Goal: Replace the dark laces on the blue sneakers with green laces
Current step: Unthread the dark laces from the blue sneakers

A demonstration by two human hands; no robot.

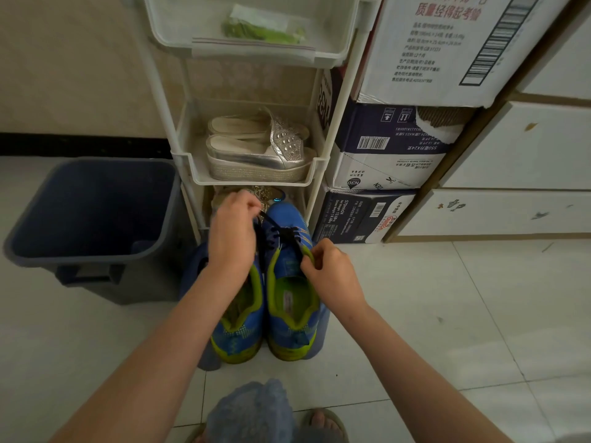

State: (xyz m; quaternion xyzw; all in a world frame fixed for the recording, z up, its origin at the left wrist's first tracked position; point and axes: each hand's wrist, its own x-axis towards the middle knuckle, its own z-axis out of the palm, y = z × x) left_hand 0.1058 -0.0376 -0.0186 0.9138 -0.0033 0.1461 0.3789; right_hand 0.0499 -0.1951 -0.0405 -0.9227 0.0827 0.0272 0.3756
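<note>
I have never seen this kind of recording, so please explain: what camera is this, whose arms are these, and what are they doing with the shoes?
There is one picture, from a camera worn on a person's head, looking down at two bare arms. A pair of blue mesh sneakers with green lining stands on the pale tiled floor. The left hand pinches one end of the dark lace on the right-side sneaker; the right hand pinches the lace lower down. A bag of green laces lies in the white plastic rack. A dark blue bin stands left.
</note>
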